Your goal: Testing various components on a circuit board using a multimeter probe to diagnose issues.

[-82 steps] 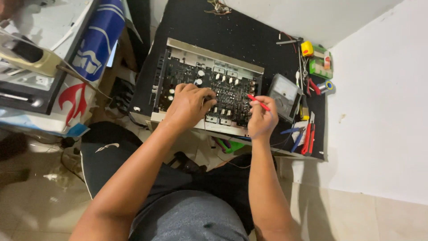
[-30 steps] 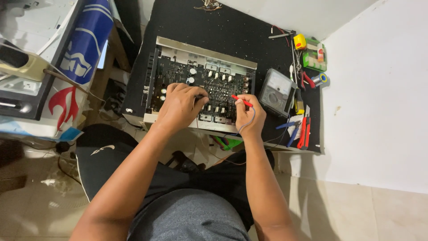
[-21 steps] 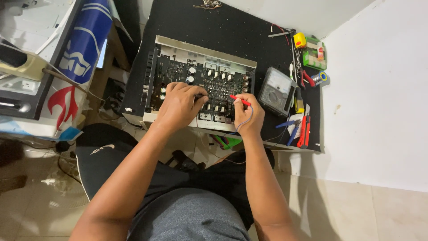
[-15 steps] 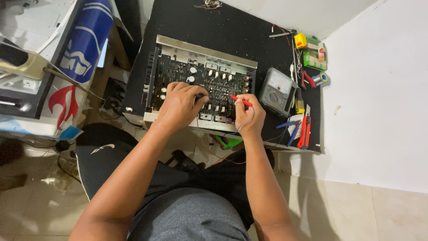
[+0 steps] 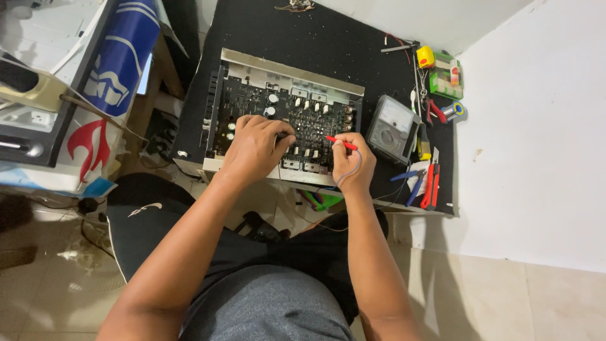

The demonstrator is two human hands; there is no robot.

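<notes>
Near the middle of the frame, the left hand [image 5: 255, 146] rests with curled fingers on the circuit board [image 5: 284, 120] of an opened amplifier chassis [image 5: 287, 68] lying on the black tabletop [image 5: 315, 31]; whether it grips anything cannot be told. Just right of it, the right hand [image 5: 351, 164] pinches a red test probe [image 5: 341, 143], tip pointing left onto the board. An analog multimeter [image 5: 392, 129] sits right of the chassis, and red-handled pliers [image 5: 431, 186] lie near the tabletop's lower right corner.

Matt black table top [image 5: 315, 38], dull metal amp chassis [image 5: 290, 68] w/ dark board, glossy red plastic probe [image 5: 341, 143].
</notes>
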